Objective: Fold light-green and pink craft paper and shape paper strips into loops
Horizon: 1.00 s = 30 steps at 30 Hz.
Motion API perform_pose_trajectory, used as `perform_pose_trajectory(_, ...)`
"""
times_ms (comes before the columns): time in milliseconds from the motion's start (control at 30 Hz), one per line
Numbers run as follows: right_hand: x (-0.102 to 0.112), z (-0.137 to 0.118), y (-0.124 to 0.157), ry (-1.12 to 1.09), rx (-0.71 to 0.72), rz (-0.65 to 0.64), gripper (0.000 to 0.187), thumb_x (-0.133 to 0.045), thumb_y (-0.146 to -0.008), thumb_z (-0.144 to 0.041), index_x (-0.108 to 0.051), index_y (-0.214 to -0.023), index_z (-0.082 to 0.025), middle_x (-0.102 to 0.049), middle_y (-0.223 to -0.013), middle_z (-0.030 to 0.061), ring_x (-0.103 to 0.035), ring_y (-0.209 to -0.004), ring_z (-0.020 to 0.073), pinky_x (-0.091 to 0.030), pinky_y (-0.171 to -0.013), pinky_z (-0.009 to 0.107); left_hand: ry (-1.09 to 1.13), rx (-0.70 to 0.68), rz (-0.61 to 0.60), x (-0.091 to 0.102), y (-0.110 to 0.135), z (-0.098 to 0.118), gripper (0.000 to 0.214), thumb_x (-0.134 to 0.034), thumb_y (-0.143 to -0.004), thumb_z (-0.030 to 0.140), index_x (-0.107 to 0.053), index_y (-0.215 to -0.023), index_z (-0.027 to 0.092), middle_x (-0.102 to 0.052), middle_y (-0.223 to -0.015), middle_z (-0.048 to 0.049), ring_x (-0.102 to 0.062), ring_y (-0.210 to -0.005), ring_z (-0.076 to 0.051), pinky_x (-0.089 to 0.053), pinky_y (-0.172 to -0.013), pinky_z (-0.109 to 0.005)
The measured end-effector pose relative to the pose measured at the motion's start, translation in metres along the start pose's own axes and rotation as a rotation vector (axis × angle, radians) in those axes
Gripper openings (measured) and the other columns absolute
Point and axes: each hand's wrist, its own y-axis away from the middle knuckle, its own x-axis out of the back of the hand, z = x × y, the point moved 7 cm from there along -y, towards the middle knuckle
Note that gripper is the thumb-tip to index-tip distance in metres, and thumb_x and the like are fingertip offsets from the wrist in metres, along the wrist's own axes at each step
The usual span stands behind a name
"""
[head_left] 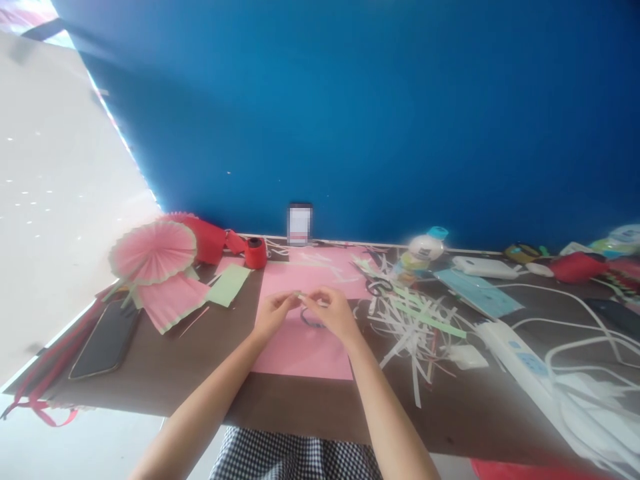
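Over a pink paper sheet [305, 357], my left hand [275, 313] and my right hand [333, 312] meet fingertip to fingertip. Both have their fingers pinched together around something small and pale, too tiny to name. Under the right hand, a dark curved loop [311, 324] lies against the pink sheet; most of it is hidden. Thin pale paper strips [325, 263] are scattered on the sheet's far part. Left of the hands is a light green paper piece [229, 285].
A pleated pink paper fan [153, 252], a phone [105, 339] and a red roll [255, 253] are on the left. To the right lie heaped paper strips [413, 333], scissors [379, 287], a bottle [425, 248] and a power strip [520, 357] with tangled cables. A blue wall [320, 120] stands behind.
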Motion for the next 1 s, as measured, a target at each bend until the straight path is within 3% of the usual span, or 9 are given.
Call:
perform_pose_trajectory(800, -0.002, 0.013, 0.0, 0.121, 0.023, 0.036, 0.014, -0.055, -0.073, -0.034, -0.061, -0.071, -0.022, -0.066, -0.076, 0.0013, -0.061, -0.077, 0.018, -0.046, -0.067, 0.028, -0.07, 0.003, -0.101, -0.011, 0.006, 0.009, 0.029, -0.058, -0.072, 0.035, -0.068, -0.09, 0.014, -0.068, -0.094, -0.0068, -0.061, -0.093, -0.024, -0.046, -0.086, -0.037)
perform_pose_trajectory(1000, -0.004, 0.013, 0.002, 0.181, 0.005, 0.091, 0.012, -0.055, -0.072, -0.033, -0.062, -0.072, -0.023, -0.067, -0.076, 0.0007, -0.061, -0.076, 0.0187, -0.047, -0.067, 0.029, -0.217, -0.058, -0.029, -0.008, 0.008, 0.012, 0.031, -0.054, -0.075, 0.038, -0.068, -0.091, 0.014, -0.069, -0.09, -0.0062, -0.062, -0.087, -0.022, -0.048, -0.081, -0.033)
